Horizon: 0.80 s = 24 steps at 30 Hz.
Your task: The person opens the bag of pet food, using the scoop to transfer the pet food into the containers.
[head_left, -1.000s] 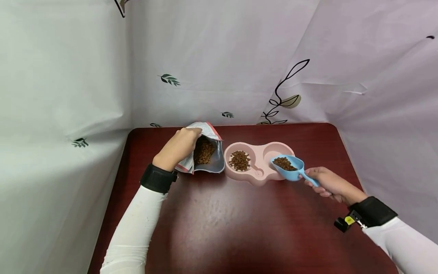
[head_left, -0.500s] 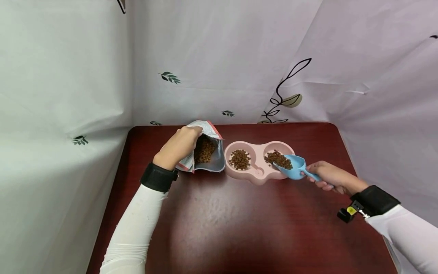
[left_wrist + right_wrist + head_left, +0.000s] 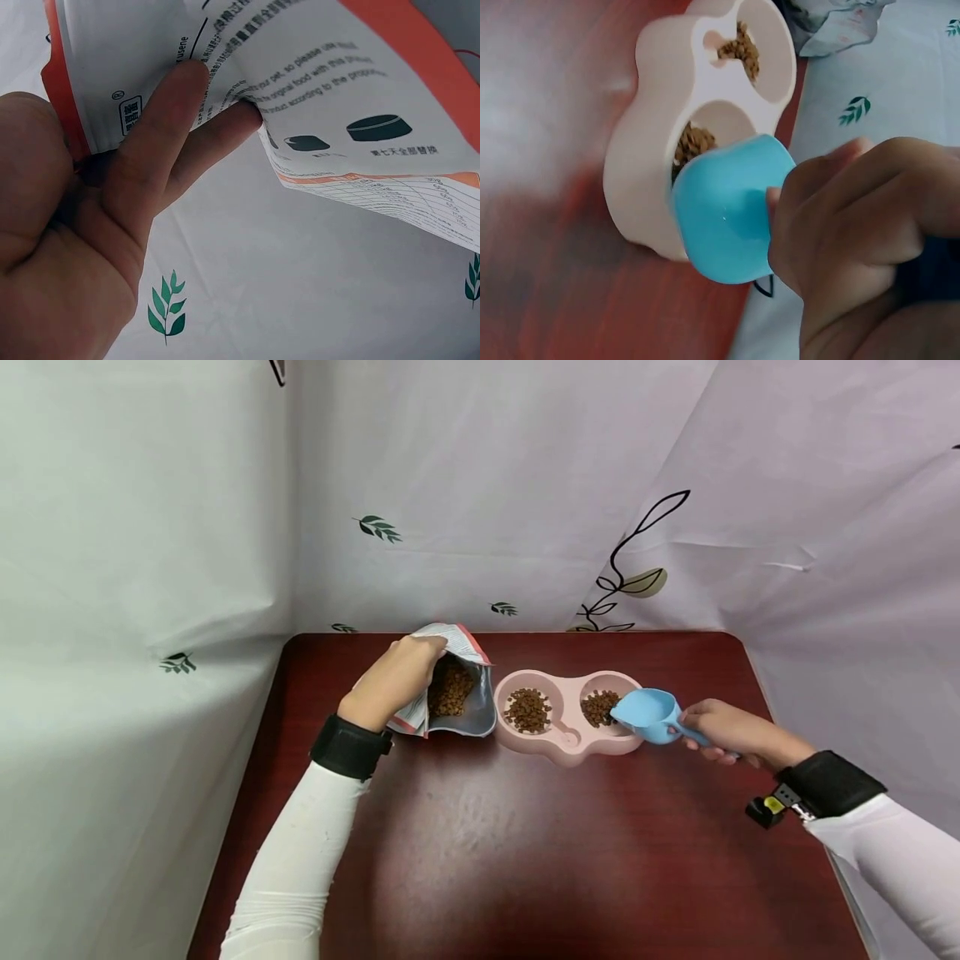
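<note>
My left hand [image 3: 397, 681] holds the rim of a white and red pet food bag [image 3: 454, 638]. In the left wrist view, the bag's printed side [image 3: 315, 82] is pinched between thumb and fingers. Brown kibble [image 3: 452, 689] shows inside its mouth. My right hand [image 3: 723, 732] grips the handle of a light blue scoop [image 3: 651, 714], tilted over the right bowl of a pink double pet bowl [image 3: 567, 748]. No kibble shows in the scoop. One heap of kibble [image 3: 528, 710] lies in the left bowl, another [image 3: 597, 708] in the right.
The bag stands directly left of the pink double bowl on a dark red table [image 3: 480, 843]. A pale curtain [image 3: 465, 485] with leaf prints hangs behind the table's back edge and along both sides.
The scoop, full of kibble a second ago, has tipped and its kibble has poured into the right bowl. My right hand has shifted slightly up and right; my left hand stays on the bag.
</note>
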Available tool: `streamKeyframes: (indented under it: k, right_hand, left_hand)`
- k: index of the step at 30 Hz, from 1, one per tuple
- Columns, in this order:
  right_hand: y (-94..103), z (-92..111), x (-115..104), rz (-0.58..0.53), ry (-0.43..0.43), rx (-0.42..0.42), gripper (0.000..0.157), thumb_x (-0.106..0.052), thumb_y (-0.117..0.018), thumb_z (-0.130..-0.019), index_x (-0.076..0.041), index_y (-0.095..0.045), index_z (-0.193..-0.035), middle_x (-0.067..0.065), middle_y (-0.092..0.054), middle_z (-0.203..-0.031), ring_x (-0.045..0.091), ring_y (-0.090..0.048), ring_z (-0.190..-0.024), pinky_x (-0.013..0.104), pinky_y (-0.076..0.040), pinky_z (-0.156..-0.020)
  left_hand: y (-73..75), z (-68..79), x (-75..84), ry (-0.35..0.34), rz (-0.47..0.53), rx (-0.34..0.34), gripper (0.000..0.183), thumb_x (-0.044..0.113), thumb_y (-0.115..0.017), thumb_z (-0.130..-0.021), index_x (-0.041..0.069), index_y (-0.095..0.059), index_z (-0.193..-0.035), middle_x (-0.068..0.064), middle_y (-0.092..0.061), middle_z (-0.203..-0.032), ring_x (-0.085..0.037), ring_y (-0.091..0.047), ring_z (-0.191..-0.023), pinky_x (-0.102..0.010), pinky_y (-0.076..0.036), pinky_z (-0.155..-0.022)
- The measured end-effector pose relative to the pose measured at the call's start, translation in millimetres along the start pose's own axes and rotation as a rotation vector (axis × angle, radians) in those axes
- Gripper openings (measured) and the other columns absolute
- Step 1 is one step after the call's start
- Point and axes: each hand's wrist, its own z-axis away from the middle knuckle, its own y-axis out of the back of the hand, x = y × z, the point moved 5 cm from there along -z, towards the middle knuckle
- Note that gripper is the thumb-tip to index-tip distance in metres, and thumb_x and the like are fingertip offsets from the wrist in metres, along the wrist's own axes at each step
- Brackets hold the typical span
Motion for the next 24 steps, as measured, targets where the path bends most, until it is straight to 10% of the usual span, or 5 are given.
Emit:
streamKeyframes:
  k: [11, 24]
  right_hand:
    - [-0.5, 2, -12, 0.318, 0.023, 0.084, 0.032, -0.015, -0.036, -0.109, 0.009, -0.054, -0.118, 0.006, -0.054, -0.074, 0.013, -0.04, -0.049, 0.031, -0.041, -0.045]
    - [-8.2, 2, -13, 0.221, 0.117, 0.131, 0.032, -0.026, -0.035, -0.114, -0.001, -0.052, -0.106, 0.007, -0.056, -0.076, 0.013, -0.044, -0.046, 0.032, -0.043, -0.041]
  left_hand:
    - [0.0, 0.3, 0.6, 0.009, 0.001, -0.012, 0.014, 0.011, -0.055, -0.107, 0.004, -0.066, -0.101, -0.013, -0.07, -0.094, -0.027, -0.071, -0.087, -0.041, -0.059, -0.075]
    - [-0.4, 0.4, 2.5, 0.013, -0.01, 0.002, 0.015, 0.01, -0.056, -0.106, 0.005, -0.066, -0.097, -0.013, -0.069, -0.092, -0.026, -0.07, -0.086, -0.041, -0.058, -0.073]
